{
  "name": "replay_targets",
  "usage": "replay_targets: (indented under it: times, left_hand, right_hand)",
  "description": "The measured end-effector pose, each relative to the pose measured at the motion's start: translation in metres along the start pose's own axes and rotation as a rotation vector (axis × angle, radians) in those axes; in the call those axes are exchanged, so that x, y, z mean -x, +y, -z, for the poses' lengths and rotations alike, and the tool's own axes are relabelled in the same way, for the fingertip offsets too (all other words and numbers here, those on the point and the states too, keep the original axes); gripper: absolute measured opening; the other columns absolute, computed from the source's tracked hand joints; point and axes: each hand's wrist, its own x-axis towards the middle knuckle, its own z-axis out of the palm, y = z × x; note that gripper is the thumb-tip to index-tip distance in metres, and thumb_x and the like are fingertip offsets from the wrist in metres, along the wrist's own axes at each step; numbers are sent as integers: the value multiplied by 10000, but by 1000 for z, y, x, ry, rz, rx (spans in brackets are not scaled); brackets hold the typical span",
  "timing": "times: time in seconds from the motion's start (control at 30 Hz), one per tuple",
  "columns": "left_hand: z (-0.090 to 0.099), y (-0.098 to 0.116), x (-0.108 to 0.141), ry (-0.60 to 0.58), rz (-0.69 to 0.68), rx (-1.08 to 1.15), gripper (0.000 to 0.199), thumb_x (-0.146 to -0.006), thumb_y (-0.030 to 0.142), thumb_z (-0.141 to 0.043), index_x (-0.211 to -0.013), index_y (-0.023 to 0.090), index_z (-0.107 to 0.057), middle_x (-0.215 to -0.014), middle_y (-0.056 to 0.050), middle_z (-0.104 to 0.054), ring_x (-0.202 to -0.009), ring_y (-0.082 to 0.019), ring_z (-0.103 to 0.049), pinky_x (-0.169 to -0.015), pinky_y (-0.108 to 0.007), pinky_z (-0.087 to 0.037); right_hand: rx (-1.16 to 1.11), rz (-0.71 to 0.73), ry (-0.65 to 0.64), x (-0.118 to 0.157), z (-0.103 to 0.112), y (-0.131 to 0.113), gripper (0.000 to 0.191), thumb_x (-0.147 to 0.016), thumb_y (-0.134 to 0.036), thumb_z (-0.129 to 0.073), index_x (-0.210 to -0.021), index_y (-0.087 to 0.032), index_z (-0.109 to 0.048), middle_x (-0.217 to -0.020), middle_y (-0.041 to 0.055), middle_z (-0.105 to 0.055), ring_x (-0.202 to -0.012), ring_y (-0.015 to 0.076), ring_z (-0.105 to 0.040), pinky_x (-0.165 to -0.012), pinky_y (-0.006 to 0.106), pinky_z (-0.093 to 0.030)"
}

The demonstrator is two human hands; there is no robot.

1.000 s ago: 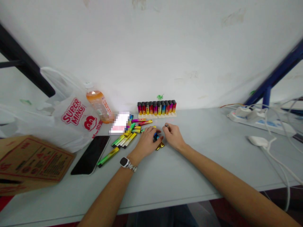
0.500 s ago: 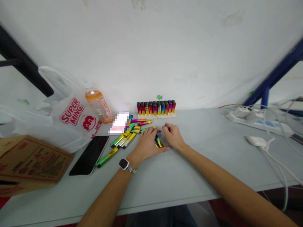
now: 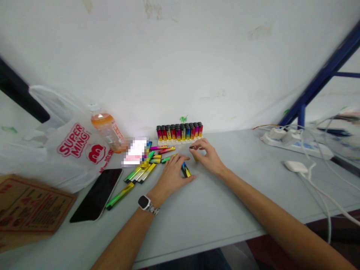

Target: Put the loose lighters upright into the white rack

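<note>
The lighter [image 3: 192, 147], presumably light, rigid and slick, best gripped mid-body, is pinched in the right hand [image 3: 207, 155], while the left hand [image 3: 172, 173] is spread open beside another lighter [image 3: 186, 170].

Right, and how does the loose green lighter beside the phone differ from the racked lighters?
Pose: the green lighter lies on its side, black end toward the near edge; the racked lighters stand upright, black tops up.
Colour: the green lighter fades to yellow; the racked lighters mix red, pink, yellow and blue.
Support: the green lighter rests on the table; the racked lighters sit in a white holder.
Shared: shiny bodies, black ends.
</note>
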Motion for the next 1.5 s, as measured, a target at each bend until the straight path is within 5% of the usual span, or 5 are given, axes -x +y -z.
replay_targets:
  times: [0.3,0.8,1.27,1.37,1.5]
  left_hand:
    - [-4,2,-3,29,-27,26,567,-733,415,-807,-1211,215,-577,-1234,-85,-609,-1201,-307,-537,-1049,-490,-416]
    - [-2,-5,-5,66,-37,86,560,-734,424,-807,-1207,234,-575,-1237,-88,-605,-1199,-301,-542,-1061,-484,-426]
    - [3,-1,-3,138,-66,167,689,-737,379,-814,-1330,252,-488,-1359,-112,-500,-1341,-291,-460,-1169,-487,-361]
    - [3,0,-2,149,-70,163,799,-730,381,-822,-1406,270,-412,-1425,-118,-442,-1402,-298,-403,-1193,-502,-336]
    - [3,3,-2,190,-115,158,890,-716,368,-835,-1450,275,-341,-1453,-125,-407,-1420,-295,-385,-1204,-496,-330]
  right_hand:
    - [111,10,101,-60,42,29,244,-820,-306,-638,-1011,-161,-682,-907,55,-704,-659,140,-619,-655,289,-495]
    - [148,1,-129,-105,50,59,180,-774,-249,-660,-896,-157,-755,-781,40,-702,-704,167,-614,-703,311,-505]
    - [444,115,17,-45,24,47,603,-882,-293,-568,-1471,-197,-479,-1091,107,-474,-976,239,-541,-937,410,-486]
    - [217,-36,13,-23,8,24,438,-897,-414,-565,-1257,-166,-599,-958,66,-577,-806,189,-555,-755,332,-499]
    - [-28,-225,-328,-4,-13,-3,368,-860,-518,-607,-759,-165,-623,-630,-21,-553,-587,124,-485,-552,245,-390]
